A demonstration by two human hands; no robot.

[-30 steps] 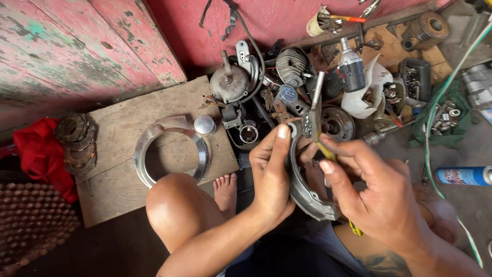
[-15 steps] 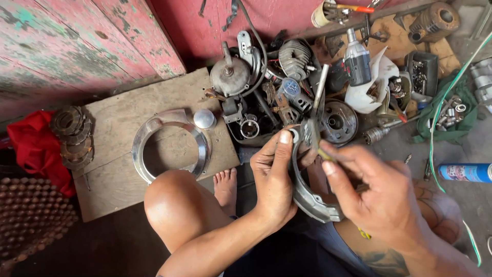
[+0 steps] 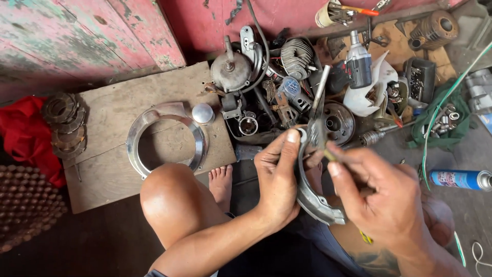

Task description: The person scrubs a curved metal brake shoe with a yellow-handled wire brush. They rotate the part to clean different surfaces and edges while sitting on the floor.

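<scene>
The left hand (image 3: 277, 174) grips a curved brake shoe (image 3: 311, 197) above the lap; the right hand (image 3: 382, 197) closes on pliers (image 3: 316, 128) at its upper end, work there unfinished.

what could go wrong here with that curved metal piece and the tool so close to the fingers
The tool in the right hand works right beside the left hand thumb on the curved metal piece; a slip might jab it. The piece is held in the air over a bare foot, so dropping it could hurt.
</scene>
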